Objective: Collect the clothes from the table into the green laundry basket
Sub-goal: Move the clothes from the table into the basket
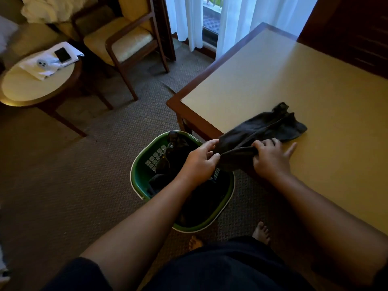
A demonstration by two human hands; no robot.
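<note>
A dark garment (262,129) lies across the front left corner of the tan-topped table (294,80), its near end hanging over the edge. My left hand (199,162) grips that hanging end above the green laundry basket (138,175). My right hand (270,158) pinches the same cloth at the table's edge, with its little finger stretched out on the tabletop. The basket stands on the carpet beside the table leg and holds other dark clothes (201,198).
A wooden armchair (130,40) stands at the back. A round side table (37,82) on the left carries a white cloth, a phone (62,55) and a small white device. White curtains (252,19) hang behind the table. My bare feet (261,232) stand near the basket.
</note>
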